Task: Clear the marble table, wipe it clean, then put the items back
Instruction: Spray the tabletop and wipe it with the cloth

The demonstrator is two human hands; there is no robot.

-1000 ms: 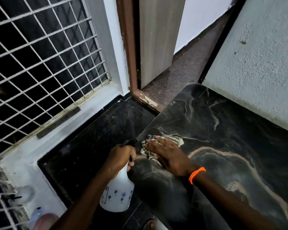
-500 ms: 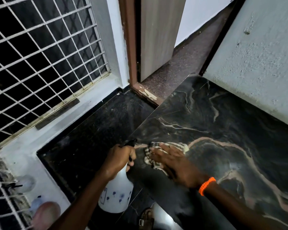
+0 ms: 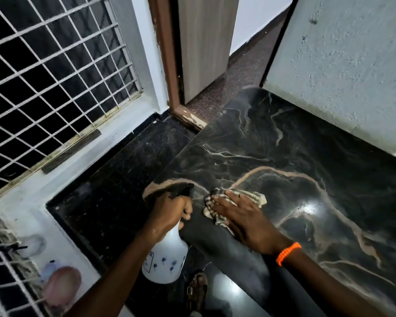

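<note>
The dark marble table (image 3: 295, 145) with pale veins fills the right half of the view and carries nothing but the cloth. My right hand (image 3: 240, 216) presses flat on a striped cloth (image 3: 256, 196) near the table's left front edge. My left hand (image 3: 169, 211) grips the neck of a white spray bottle (image 3: 165, 259) with small blue flowers, held beside the table edge. Its black nozzle (image 3: 181, 189) points over the marble.
A grilled window (image 3: 50, 76) and its white sill stand at the left above the black floor (image 3: 114, 191). A wooden door (image 3: 204, 42) is ahead, a rough wall (image 3: 352, 65) behind the table. Blurred small items (image 3: 60, 284) sit at bottom left. A sandalled foot (image 3: 197, 289) is below.
My right hand has slid the cloth to the right along the marble, away from the edge. My left hand with the bottle has stayed about where it was.
</note>
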